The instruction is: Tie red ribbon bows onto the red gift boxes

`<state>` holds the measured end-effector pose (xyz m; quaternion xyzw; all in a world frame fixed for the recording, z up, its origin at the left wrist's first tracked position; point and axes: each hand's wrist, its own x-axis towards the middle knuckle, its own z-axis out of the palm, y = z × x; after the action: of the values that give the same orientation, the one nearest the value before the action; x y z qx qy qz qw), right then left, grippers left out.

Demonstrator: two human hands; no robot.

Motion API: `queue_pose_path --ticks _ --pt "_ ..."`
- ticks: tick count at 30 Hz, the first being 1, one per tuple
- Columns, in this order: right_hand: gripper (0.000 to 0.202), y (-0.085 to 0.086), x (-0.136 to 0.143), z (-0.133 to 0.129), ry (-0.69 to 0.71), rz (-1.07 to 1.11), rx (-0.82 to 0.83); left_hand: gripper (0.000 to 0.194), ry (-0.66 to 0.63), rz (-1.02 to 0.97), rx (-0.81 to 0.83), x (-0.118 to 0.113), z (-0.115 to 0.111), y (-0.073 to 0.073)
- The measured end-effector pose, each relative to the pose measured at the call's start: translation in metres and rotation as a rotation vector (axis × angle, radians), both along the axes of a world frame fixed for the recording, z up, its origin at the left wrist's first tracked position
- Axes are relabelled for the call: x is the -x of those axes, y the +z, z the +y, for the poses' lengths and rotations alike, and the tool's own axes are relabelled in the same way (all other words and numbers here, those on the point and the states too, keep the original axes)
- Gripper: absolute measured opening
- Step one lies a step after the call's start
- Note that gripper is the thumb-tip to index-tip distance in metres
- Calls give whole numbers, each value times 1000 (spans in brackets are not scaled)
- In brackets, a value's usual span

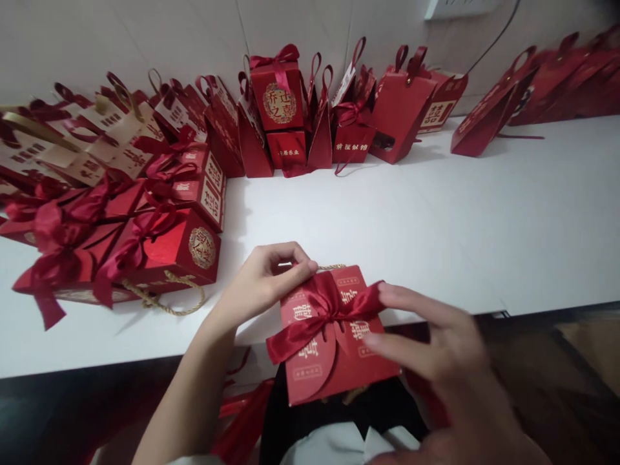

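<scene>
A red gift box (314, 381) with gold Chinese characters sits at the table's near edge, partly over it. A dark red satin ribbon (332, 310) is tied in a bow across its top. My left hand (261, 278) has thumb and fingers closed at the bow's upper left loop, by the box's far corner. From the right, my right hand (436, 342) reaches over the box with fingers apart. One fingertip touches the bow's right loop, and another rests near the box top. Gold cord (332, 266) shows behind the box.
Several ribbon-tied red boxes (169, 248) are grouped on the left of the white table (411, 226), one with a gold rope handle (179, 311). A row of upright red boxes (404, 110) lines the wall. A black cable (495, 35) hangs from a white socket (458, 8).
</scene>
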<state>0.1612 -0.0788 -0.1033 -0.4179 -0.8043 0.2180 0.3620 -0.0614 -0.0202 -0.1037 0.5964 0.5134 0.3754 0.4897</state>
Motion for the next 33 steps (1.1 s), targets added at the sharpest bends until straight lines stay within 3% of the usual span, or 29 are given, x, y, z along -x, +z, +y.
queue_pose_path --ticks 2,4,7,9,12,15,16,20,22,24,26,28,30,33 --pt "48 -5 2 -1 76 -87 -55 24 133 -5 -6 -2 -13 -1" --pt "48 -12 2 6 61 -118 -86 23 275 10 -43 -5 -27 -2" --pt "38 -20 -3 21 -94 -114 -85 20 460 26 -112 -8 -49 -4" --pt "28 -21 -5 25 -261 -81 -118 22 489 10 -75 -11 -65 -4" --pt "22 -17 -5 21 -398 26 -147 23 268 22 114 -13 -90 -2" --pt "25 -14 -1 11 -280 77 -125 20 10 35 186 -8 -108 5" --pt "27 -14 1 8 -224 72 -110 20 40 21 131 -5 -110 8" --pt "36 -18 8 5 -118 81 -56 5 537 -50 -428 8 -84 12" --pt "50 -19 11 6 -86 65 -45 20 476 -2 -525 13 -61 7" --pt "67 -20 14 5 -46 -2 -35 34 317 88 -525 15 -45 -1" --pt "75 -20 18 4 -19 -70 -56 31 257 208 -527 12 -40 -9" --pt "67 -21 21 3 -13 -75 -124 16 318 325 -582 6 -45 -17" --pt "45 -23 25 4 -20 -20 -210 5 419 415 -675 -1 -55 -22" --pt "23 -25 29 7 -30 67 -300 8 497 521 -810 -9 -66 -25"
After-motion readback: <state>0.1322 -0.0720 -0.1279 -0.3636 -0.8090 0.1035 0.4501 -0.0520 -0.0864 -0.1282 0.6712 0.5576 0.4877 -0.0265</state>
